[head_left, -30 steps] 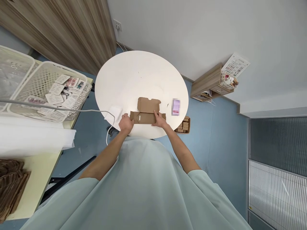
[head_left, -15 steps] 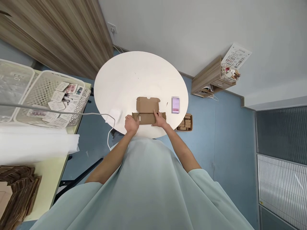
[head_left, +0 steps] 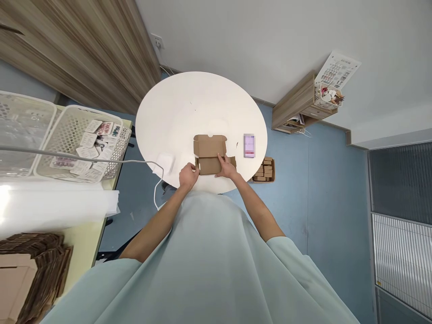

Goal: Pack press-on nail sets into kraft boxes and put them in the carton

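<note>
A brown cardboard box (head_left: 209,146), partly folded with its lid standing open on the far side, lies near the front edge of the round white table (head_left: 168,103). My left hand (head_left: 189,176) pinches the box's left side flap, which is turned up. On the right, my right hand (head_left: 226,167) grips the front panel near its corner, thumb over the cardboard; the right flap still sticks out beside it. The fingers under the panel are hidden.
A blurred pink-purple phone-like item (head_left: 249,146) lies right of the box. A small white object (head_left: 164,163) with a cable sits at left. Beyond are baskets of cards (head_left: 88,139), stacked flat cardboard (head_left: 50,265) and a floor carton of small boxes (head_left: 265,171).
The left flap, spread outward before, is now folded up and inward by my left hand. My right hand keeps its place on the front panel. The view has shifted slightly.
</note>
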Available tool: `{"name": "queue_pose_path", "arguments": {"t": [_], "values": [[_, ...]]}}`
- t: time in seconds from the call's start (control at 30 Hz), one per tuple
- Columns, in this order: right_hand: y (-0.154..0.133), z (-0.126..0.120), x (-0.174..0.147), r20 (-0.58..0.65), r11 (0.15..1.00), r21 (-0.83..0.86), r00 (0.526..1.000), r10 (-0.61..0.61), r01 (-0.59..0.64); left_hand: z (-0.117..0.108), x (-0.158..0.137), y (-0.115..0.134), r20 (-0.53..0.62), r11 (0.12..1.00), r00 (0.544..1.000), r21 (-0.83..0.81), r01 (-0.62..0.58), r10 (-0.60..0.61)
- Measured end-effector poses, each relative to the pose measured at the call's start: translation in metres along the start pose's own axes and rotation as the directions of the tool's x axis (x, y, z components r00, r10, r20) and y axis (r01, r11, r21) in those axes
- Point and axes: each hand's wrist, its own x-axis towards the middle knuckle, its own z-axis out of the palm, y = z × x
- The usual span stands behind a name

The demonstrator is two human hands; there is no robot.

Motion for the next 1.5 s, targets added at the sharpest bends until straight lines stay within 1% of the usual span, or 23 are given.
{"name": "queue_pose_path", "arguments": {"t": [0.17,0.23,0.3,0.37,0.47,0.53,0.63,0.77,0.83,0.87,0.93,0.97,1.0,1.03,1.07,1.1,1.13,1.17,1.23,1.37,1.5], "values": [[0.001,0.002,0.001,-0.012,1.0,-0.004,1.0,-0.002,0.002,0.011,0.002,0.009,0.056,0.992,0.99,-0.03,-0.125,0.126],[0.002,0.002,0.002,-0.004,1.0,-0.003,1.0,-0.003,0.003,0.013,0.006,0.009,0.069,0.99,0.988,-0.028,-0.137,0.139],[0.001,0.002,0.002,0.005,1.0,0.0,1.0,-0.003,0.003,0.014,0.011,0.009,0.071,0.994,0.991,-0.014,-0.109,0.11],[0.001,0.002,0.002,0.009,1.0,0.001,1.0,-0.002,0.002,0.014,0.016,0.008,0.08,0.998,0.995,0.026,-0.058,0.056],[0.001,0.003,0.001,0.009,1.0,-0.004,1.0,0.004,-0.004,0.015,0.021,0.01,0.124,0.99,0.991,0.139,0.032,-0.049],[0.0,0.003,0.001,0.009,1.0,-0.008,1.0,0.001,-0.001,0.014,0.022,0.013,0.151,0.973,0.984,0.223,0.065,-0.1],[-0.001,0.004,0.001,0.008,1.0,-0.005,1.0,-0.008,0.008,0.013,0.021,0.02,0.165,0.95,0.981,0.309,0.044,-0.099],[-0.001,0.006,-0.003,-0.001,1.0,0.007,1.0,0.019,-0.019,0.011,0.021,0.025,0.149,0.937,0.986,0.348,0.023,-0.079],[0.003,0.007,-0.011,-0.045,0.999,0.038,0.999,0.0,0.002,0.01,0.021,0.024,0.146,0.935,0.986,0.353,0.025,-0.082],[0.007,0.008,-0.017,-0.095,0.998,0.061,0.995,-0.018,0.023,0.01,0.021,0.024,0.146,0.936,0.986,0.352,0.025,-0.081],[0.017,0.009,-0.03,-0.249,0.994,0.104,0.968,-0.015,0.043,0.011,0.021,0.023,0.144,0.938,0.987,0.347,0.022,-0.077],[0.022,0.01,-0.037,-0.337,0.992,0.123,0.941,0.031,0.011,0.011,0.021,0.023,0.143,0.939,0.987,0.343,0.02,-0.073],[0.028,0.011,-0.042,-0.41,0.988,0.145,0.905,0.11,-0.054,0.012,0.021,0.023,0.142,0.94,0.988,0.341,0.016,-0.069],[0.034,0.012,-0.047,-0.457,0.977,0.17,0.867,0.196,-0.131,0.012,0.021,0.023,0.14,0.94,0.988,0.341,0.013,-0.064],[0.039,0.013,-0.05,-0.475,0.959,0.196,0.836,0.276,-0.205,0.013,0.022,0.023,0.137,0.94,0.989,0.342,0.01,-0.061],[0.043,0.014,-0.052,-0.464,0.939,0.22,0.819,0.338,-0.264,0.013,0.022,0.024,0.135,0.939,0.989,0.344,0.009,-0.058],[0.047,0.015,-0.053,-0.433,0.923,0.238,0.818,0.379,-0.302,0.013,0.022,0.024,0.133,0.938,0.989,0.347,0.008,-0.058],[0.049,0.016,-0.052,-0.395,0.912,0.252,0.826,0.402,-0.324,0.013,0.022,0.025,0.131,0.937,0.99,0.349,0.009,-0.058],[0.05,0.018,-0.05,-0.344,0.905,0.269,0.845,0.409,-0.329,0.011,0.022,0.025,0.135,0.937,0.989,0.348,0.012,-0.063],[0.041,0.018,-0.048,-0.369,0.922,0.283,0.858,0.359,-0.264,0.009,0.021,0.026,0.148,0.944,0.987,0.33,0.013,-0.065],[0.025,0.015,-0.049,-0.353,0.942,0.273,0.891,0.286,-0.194,0.009,0.02,0.027,0.142,0.939,0.987,0.344,0.017,-0.07]]}}
